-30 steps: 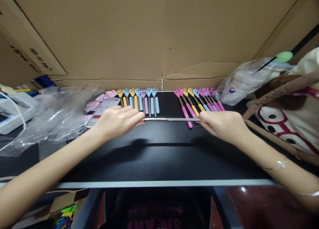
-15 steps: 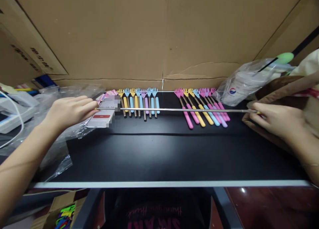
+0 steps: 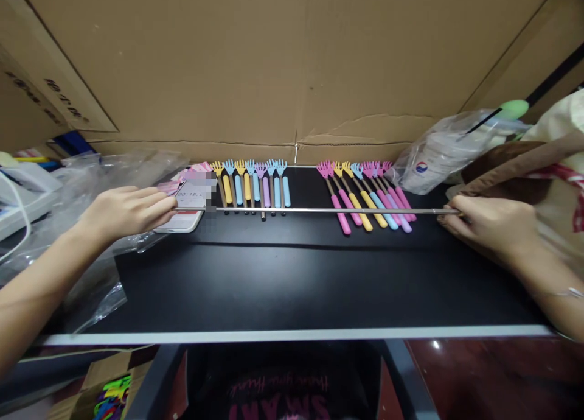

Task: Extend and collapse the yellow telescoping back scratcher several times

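Note:
A thin telescopic metal rod stretches level across the black table, pulled out long. My left hand pinches its left end above a white phone. My right hand is closed on its right end, near a brown bag. Behind the rod lie two rows of small back scratchers with hand-shaped heads: a left group with yellow, blue and purple grips, and a right group with pink, yellow and blue grips.
A cardboard wall closes off the back. Crumpled clear plastic lies at the left beside white devices. A plastic bag with a bottle and a brown-handled cloth bag sit at the right. The table's front edge runs below.
My hands have moved apart, drawing the rod from short to its long length. Since half a second ago the rod has dropped slightly and my right hand has moved a little inward.

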Demonstrator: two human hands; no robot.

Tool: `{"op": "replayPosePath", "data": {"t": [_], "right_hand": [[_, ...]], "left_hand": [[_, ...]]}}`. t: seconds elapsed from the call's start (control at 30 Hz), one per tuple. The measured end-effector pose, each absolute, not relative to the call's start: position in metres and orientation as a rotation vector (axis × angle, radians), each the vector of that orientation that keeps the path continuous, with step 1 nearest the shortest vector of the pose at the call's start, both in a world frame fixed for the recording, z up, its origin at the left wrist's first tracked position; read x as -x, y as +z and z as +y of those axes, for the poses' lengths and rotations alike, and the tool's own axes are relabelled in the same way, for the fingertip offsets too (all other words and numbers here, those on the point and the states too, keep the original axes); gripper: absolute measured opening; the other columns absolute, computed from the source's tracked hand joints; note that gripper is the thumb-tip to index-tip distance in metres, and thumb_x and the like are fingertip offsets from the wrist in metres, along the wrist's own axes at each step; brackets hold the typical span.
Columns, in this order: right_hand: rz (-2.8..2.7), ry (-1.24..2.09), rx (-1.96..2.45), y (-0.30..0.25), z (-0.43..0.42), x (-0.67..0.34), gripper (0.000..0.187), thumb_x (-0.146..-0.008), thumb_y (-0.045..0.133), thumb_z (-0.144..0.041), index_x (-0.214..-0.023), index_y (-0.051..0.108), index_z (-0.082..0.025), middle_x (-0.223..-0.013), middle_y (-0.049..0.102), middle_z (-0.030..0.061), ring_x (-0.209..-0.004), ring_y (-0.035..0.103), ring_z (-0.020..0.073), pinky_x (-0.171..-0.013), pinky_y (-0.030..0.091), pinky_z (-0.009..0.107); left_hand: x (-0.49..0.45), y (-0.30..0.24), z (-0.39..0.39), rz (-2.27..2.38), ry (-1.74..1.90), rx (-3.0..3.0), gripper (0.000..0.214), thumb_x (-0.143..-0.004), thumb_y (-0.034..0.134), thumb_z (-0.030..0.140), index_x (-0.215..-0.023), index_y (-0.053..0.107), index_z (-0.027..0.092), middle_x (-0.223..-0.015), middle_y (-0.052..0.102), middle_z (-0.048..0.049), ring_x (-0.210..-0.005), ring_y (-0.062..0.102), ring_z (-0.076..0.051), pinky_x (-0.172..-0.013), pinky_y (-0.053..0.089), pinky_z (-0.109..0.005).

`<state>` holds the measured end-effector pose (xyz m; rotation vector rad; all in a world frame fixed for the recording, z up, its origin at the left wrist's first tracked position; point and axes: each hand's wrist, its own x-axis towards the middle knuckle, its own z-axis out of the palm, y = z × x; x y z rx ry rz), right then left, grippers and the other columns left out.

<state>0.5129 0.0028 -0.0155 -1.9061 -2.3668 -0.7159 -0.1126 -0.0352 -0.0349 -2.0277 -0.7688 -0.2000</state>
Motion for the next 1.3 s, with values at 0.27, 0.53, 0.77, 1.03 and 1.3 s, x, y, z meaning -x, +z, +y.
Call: {"op": "replayPosePath", "data": {"t": [0.27, 0.53, 0.77, 1.03, 1.3], "right_hand": [[-2.359, -0.957, 1.442, -0.026, -0.005, -0.417, 0.028, -0.078, 0.045, -0.035, -0.059, 0.056, -0.017, -0.052, 0.060, 0.0044, -0.048, 0.049, 0.0100, -0.045, 0.018, 0.022], [-2.481, -0.830, 1.249, -0.034, -0.041, -0.312, 0.021, -0.080, 0.039, -0.025, -0.073, 0.057, -0.018, -0.052, 0.058, -0.0001, -0.046, 0.049, 0.0110, -0.047, 0.009, 0.024], [-2.527, -0.717, 1.325, -0.031, -0.052, -0.291, 0.017, -0.081, 0.040, -0.024, -0.075, 0.056, -0.019, -0.056, 0.061, -0.0001, -0.045, 0.051, 0.0113, -0.048, 0.007, 0.027], [-2.524, -0.726, 1.207, -0.035, -0.046, -0.296, 0.019, -0.084, 0.038, -0.026, -0.076, 0.055, -0.020, -0.057, 0.061, -0.0014, -0.047, 0.053, 0.0112, -0.046, 0.007, 0.026], [-2.566, -0.624, 1.079, -0.035, -0.039, -0.307, 0.021, -0.088, 0.039, -0.033, -0.083, 0.054, -0.019, -0.068, 0.064, -0.0018, -0.053, 0.054, 0.0099, -0.045, 0.014, 0.025]], "left_hand": [[0.036, -0.026, -0.034, -0.863, -0.163, 2.038, 0.031, -0.092, 0.039, 0.033, -0.067, 0.051, 0.019, -0.059, 0.057, 0.0033, -0.059, 0.050, -0.010, -0.051, 0.029, -0.022], [-0.072, -0.024, -0.048, -0.800, -0.395, 2.335, 0.031, -0.093, 0.036, 0.027, -0.066, 0.049, 0.017, -0.051, 0.051, 0.0017, -0.046, 0.048, -0.010, -0.043, 0.018, -0.024], [-0.080, -0.028, -0.055, -0.905, -0.388, 2.396, 0.031, -0.093, 0.035, 0.031, -0.070, 0.051, 0.017, -0.054, 0.054, 0.0011, -0.048, 0.050, -0.011, -0.044, 0.019, -0.023], [-0.073, -0.028, -0.051, -0.840, -0.410, 2.351, 0.029, -0.092, 0.039, 0.031, -0.069, 0.051, 0.018, -0.054, 0.053, 0.0018, -0.050, 0.051, -0.011, -0.044, 0.022, -0.025], [-0.069, -0.026, -0.049, -0.825, -0.407, 2.325, 0.022, -0.091, 0.040, 0.029, -0.079, 0.056, 0.019, -0.060, 0.057, 0.0020, -0.059, 0.054, -0.012, -0.047, 0.026, -0.025]]}}
